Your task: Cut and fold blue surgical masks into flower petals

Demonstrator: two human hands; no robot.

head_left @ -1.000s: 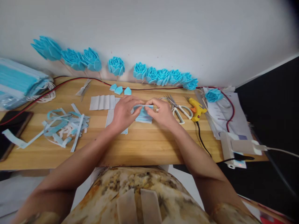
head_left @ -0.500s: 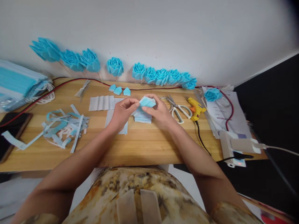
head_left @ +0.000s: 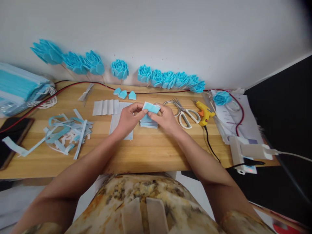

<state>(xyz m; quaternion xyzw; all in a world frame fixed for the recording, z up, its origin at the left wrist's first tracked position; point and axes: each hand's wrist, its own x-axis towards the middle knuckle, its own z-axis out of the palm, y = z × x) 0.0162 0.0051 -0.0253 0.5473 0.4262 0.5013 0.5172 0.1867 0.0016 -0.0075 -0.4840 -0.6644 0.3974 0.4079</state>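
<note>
Between my two hands is a small folded piece of blue and white mask fabric. My left hand pinches its left side with thumb and fingers. My right hand grips its right side, thumb across the front. Just below it on the table lies a stack of cut fabric pieces, partly hidden by the hands. Under and beside my left wrist is a flat white fabric sheet, next to a pleated white piece. Three folded blue petals lie farther back.
Several blue fabric flowers lean along the wall. Scissors and a yellow glue gun with a black cord lie to the right, near a power strip. Fabric scraps, a phone and packed masks are left.
The fabric piece has gone from a pointed, angled shape to a flatter rectangular fold. My right fingers have shifted down and around its right side; the left hand has moved slightly.
</note>
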